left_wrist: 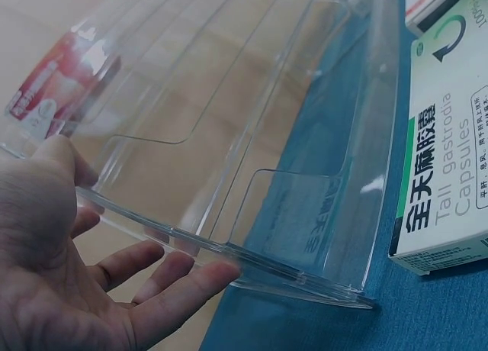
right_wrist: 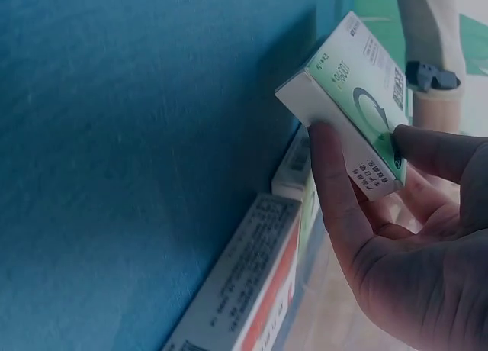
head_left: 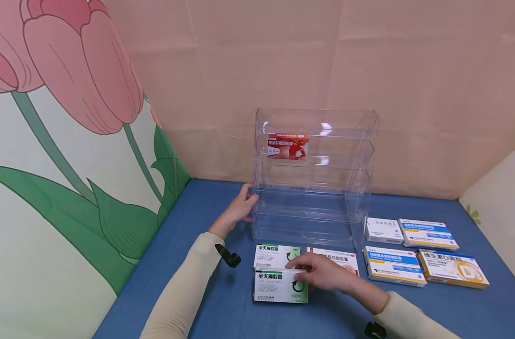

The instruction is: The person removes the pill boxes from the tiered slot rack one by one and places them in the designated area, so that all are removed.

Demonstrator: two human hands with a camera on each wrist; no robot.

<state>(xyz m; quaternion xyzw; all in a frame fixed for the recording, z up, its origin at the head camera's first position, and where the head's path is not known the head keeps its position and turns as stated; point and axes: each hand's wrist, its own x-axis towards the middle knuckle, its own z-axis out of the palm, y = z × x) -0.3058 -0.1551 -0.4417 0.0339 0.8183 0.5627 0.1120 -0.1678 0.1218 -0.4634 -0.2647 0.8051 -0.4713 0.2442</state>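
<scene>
My right hand (head_left: 325, 271) pinches the right end of a white and green medicine box (head_left: 278, 286), thumb on one face and fingers at its end. In the right wrist view that box (right_wrist: 362, 99) is tilted. Behind it lies a second matching box (head_left: 274, 255), partly covered by the held one. My left hand (head_left: 240, 206) touches the left side of a clear stepped plastic rack (head_left: 308, 207); the left wrist view shows its fingers (left_wrist: 183, 290) loosely extended along the panel's edge. A red medicine box (head_left: 288, 146) stands in an upper tier at the rack's left.
A white and red box (head_left: 338, 260) lies before the rack, partly behind my right hand. To the right are a small white box (head_left: 384, 230), two blue-striped boxes (head_left: 429, 234) and a yellow-edged box (head_left: 454, 269). A pink backdrop (head_left: 410, 94) rises behind the blue table (head_left: 223, 310).
</scene>
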